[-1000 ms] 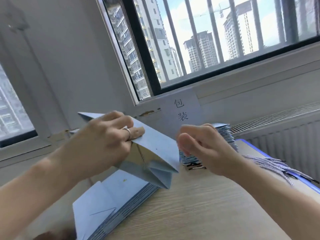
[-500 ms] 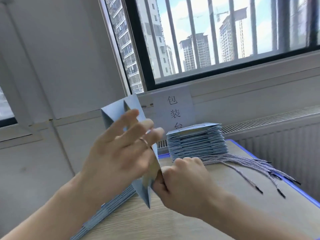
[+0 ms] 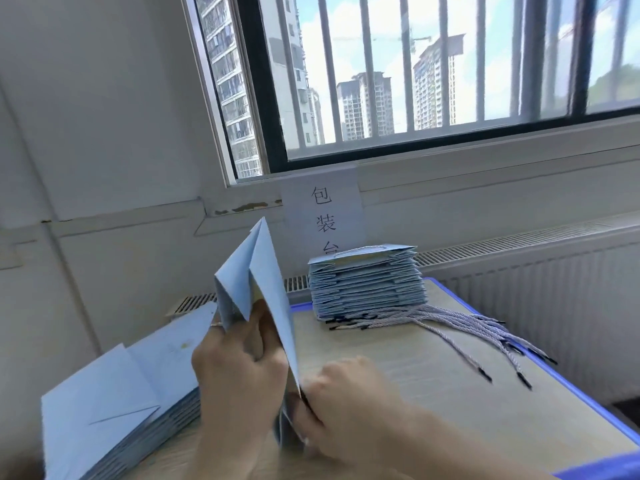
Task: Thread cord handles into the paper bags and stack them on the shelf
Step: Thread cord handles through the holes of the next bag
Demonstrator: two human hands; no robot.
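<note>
A light blue paper bag (image 3: pixel 258 282) stands upright on edge in front of me, folded and partly spread. My left hand (image 3: pixel 239 368) grips its lower part from the left, fingers curled into the fold. My right hand (image 3: pixel 332 400) pinches the bag's bottom edge near the table. A pile of flat blue bags (image 3: pixel 114 403) lies at the left. A neat stack of bags (image 3: pixel 367 282) stands at the back of the table, with a bundle of grey cords (image 3: pixel 460 327) beside it.
The wooden table (image 3: pixel 433 386) has a blue rim along its right side. A white paper sign (image 3: pixel 323 216) hangs on the wall under the barred window. A white radiator (image 3: pixel 536 282) runs along the right.
The bag went from tilted flat to upright on its edge. My right hand came in from the right and took hold of the bag's lower edge. My view shifted left and down.
</note>
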